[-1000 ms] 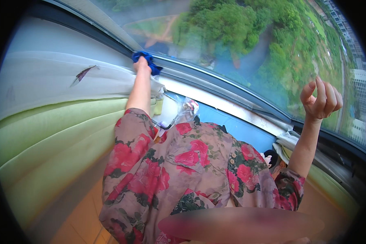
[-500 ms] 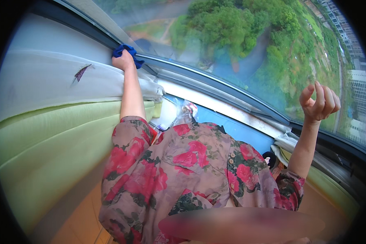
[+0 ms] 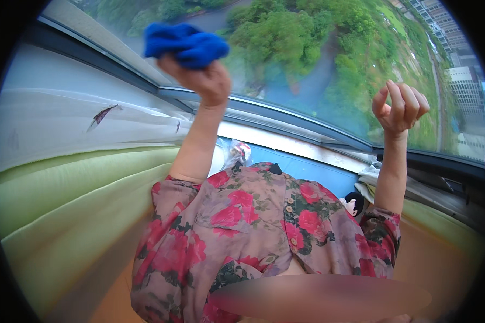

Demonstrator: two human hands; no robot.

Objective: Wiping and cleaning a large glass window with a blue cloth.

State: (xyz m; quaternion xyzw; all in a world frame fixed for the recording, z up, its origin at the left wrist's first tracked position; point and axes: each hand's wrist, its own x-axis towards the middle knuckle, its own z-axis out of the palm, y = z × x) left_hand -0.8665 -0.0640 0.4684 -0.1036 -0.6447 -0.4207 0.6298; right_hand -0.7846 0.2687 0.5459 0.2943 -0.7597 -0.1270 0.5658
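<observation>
My left hand (image 3: 202,83), raised in front of the window, is closed around a bunched blue cloth (image 3: 188,46). Hand and cloth are smeared by motion, and whether the cloth touches the glass I cannot tell. On the right, my right hand (image 3: 400,107) is held up before the window glass (image 3: 307,70). Its fingers are loosely curled, with nothing visible in them. Whether its fingertips touch the pane is hidden.
A dark window frame (image 3: 275,119) runs slantwise below the pane. To the left hang a white sheer curtain (image 3: 48,116) and a green curtain (image 3: 81,175). Beyond my floral shirt (image 3: 226,215) lie a blue surface (image 3: 302,161) and a clear plastic bag (image 3: 237,153).
My left hand has lifted the blue cloth from the frame's left corner up and right, in front of the glass. My right hand has shifted slightly left, its fingers more curled.
</observation>
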